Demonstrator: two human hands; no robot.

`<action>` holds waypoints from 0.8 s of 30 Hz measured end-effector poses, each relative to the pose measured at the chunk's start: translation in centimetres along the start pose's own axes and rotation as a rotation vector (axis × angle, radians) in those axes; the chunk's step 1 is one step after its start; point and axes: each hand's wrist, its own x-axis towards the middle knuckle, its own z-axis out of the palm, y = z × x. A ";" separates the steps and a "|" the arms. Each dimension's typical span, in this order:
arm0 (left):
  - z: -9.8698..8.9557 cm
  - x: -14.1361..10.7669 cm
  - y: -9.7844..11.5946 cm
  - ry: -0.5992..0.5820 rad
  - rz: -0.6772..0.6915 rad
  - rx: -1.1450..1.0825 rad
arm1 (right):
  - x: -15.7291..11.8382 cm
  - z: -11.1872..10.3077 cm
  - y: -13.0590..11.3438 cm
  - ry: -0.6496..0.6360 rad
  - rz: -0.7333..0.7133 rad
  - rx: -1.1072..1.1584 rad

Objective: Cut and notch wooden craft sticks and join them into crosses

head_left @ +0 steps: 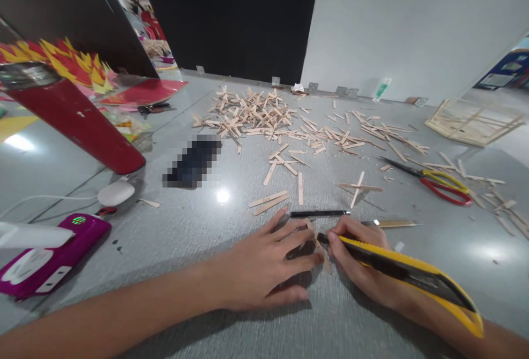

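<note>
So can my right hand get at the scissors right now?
Probably not yet: the right hand grips the yellow cutter. Little else seems in the way of the scissors beyond a flat gold-coloured tool.

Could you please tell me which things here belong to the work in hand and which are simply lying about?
Seemingly in the work:
yellow cutter, held in the right hand
wooden stick, under the left hand
probably the stick pile

Apparently just lying about:
red flask
purple device
red paper
</note>
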 end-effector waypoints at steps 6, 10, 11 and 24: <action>0.2 0.0 0.0 0.046 0.004 0.002 | 0.0 0.1 0.1 -0.032 0.002 0.019; 0.1 0.1 0.1 0.028 0.000 0.001 | -0.1 0.1 0.1 -0.053 0.001 0.041; 0.1 0.1 0.2 0.018 -0.002 0.007 | -0.1 0.1 0.1 -0.053 0.000 0.044; 0.4 0.2 0.2 0.056 -0.027 -0.029 | -0.7 0.7 0.7 -0.096 -0.028 0.022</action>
